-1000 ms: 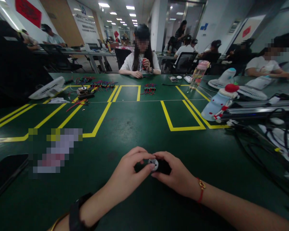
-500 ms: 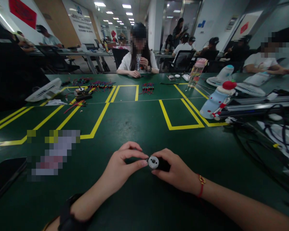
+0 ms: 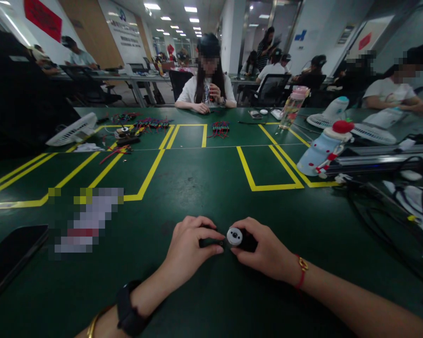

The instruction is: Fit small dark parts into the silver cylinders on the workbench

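My right hand (image 3: 262, 244) is wrapped round a small cylindrical motor (image 3: 234, 236). Its silver round end, with dark holes and a centre boss, faces me and to the left; its dark body is partly hidden by my fingers. Just left of that end is my left hand (image 3: 192, 241), thumb and index fingertips close together in a pinch. A tiny dark piece seems to sit between those tips, too small to name. Both hands are low over the green table (image 3: 183, 197).
A phone (image 3: 16, 256) and a blurred packet (image 3: 91, 218) lie at left. Wired parts (image 3: 153, 123) and a white fan (image 3: 74, 130) are farther back. At right are a blue bottle (image 3: 319, 152), metal rails (image 3: 380, 159) and black cables (image 3: 370, 220). A person (image 3: 206, 89) sits opposite.
The view has shifted slightly. My left fingertips have drawn back a little from the motor's end and parted slightly. My right hand keeps its hold on the motor.
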Available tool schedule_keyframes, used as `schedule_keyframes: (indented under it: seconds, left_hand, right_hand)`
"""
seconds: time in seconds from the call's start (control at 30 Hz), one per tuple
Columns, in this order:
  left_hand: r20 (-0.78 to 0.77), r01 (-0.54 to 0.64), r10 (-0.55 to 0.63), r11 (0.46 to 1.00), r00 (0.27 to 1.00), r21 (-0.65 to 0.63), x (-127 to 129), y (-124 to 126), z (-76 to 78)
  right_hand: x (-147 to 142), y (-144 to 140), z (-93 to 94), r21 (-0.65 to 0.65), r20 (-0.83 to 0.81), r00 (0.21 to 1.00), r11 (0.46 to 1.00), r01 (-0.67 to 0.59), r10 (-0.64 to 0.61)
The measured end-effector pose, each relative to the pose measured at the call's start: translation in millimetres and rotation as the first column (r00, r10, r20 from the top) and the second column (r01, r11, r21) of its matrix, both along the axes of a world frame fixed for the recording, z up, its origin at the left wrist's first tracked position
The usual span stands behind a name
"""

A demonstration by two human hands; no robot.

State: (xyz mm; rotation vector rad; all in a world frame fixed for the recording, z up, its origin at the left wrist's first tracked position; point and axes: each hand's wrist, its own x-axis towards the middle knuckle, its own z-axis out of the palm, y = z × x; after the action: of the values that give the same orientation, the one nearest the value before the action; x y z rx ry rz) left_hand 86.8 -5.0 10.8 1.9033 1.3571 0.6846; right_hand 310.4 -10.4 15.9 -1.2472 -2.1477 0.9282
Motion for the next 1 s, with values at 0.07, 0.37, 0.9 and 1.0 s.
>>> schedule_keyframes:
  seconds: [0.07,0.37,0.9,1.0]
  left_hand:
    - [0.050,-0.001,0.002,1.000,0.999,-0.022,-6,2,4.6]
    - [0.315,-0.328,0.373,0.926,0.873,-0.187,-89,9,7.5]
    - [0.505,-0.377,0.518,0.854,0.690,-0.359,-96,12,-6.8]
    - [0.505,-0.391,0.526,0.849,0.685,-0.355,-96,10,-6.4]
  right_hand:
    - [2,1,1.2,0.009,-0.002,1.000,1.000,0.005,-0.005]
    - [134,28,9.5,0.320,0.189,0.773,0.782,0.534,-0.605]
    - [64,1,14.2,0.441,0.208,0.948,0.888,0.129,-0.241]
    - [-3,-4,7.0,0.171,0.177,0.984,0.983,-0.066,0.036]
